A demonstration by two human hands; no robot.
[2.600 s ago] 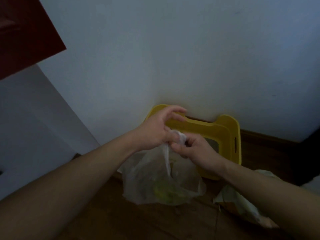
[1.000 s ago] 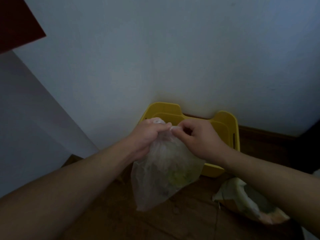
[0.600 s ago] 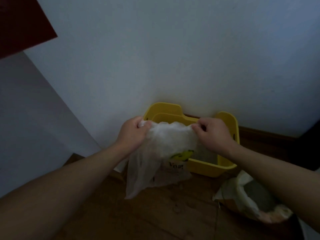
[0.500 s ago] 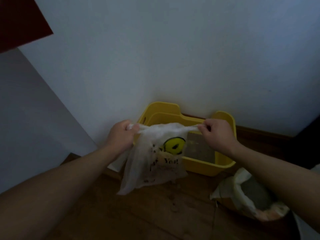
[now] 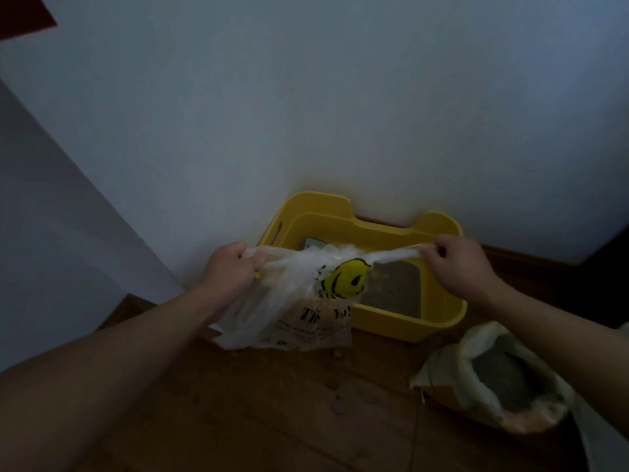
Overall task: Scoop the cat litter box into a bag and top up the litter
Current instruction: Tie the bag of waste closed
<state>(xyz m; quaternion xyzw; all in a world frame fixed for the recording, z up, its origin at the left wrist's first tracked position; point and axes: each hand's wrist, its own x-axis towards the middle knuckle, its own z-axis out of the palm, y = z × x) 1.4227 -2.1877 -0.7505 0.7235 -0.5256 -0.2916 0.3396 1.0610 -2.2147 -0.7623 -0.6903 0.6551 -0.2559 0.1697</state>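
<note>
Bag position: We find the plastic bag [image 5: 296, 301] held up in front of the yellow litter box [image 5: 405, 323], covering the box's left front corner. We cannot tell whether its bottom touches the wooden floor [image 5: 272, 403].
Left hand: The left hand [image 5: 231, 270] is closed in a fist round one handle of the bag.
Right hand: The right hand [image 5: 456, 264] pinches the other handle with curled fingers, above the box's right side. The film is drawn taut between the two hands.
Bag handling: We judge it thin, soft and light, with no stiffness of its own, so the mouth will sag shut if a handle is released. The film looks slippery and liable to tear under heavy clumps. The handles are the sound hold, and we advise support from below once it is loaded.
Litter box: It sits against the wall [image 5: 306, 114], with grey litter [image 5: 394, 284] showing in its base. We identify no scoop, though the bag hides part of the interior.
Sack of litter: The sack of litter [image 5: 446, 362] stands open on the floor, just right of the box and under the right forearm.
Obstructions: Both hands are occupied, so neither is free to scoop. The sack is close enough to be knocked.
Lighting: Dim, so fine detail is uncertain.
</note>
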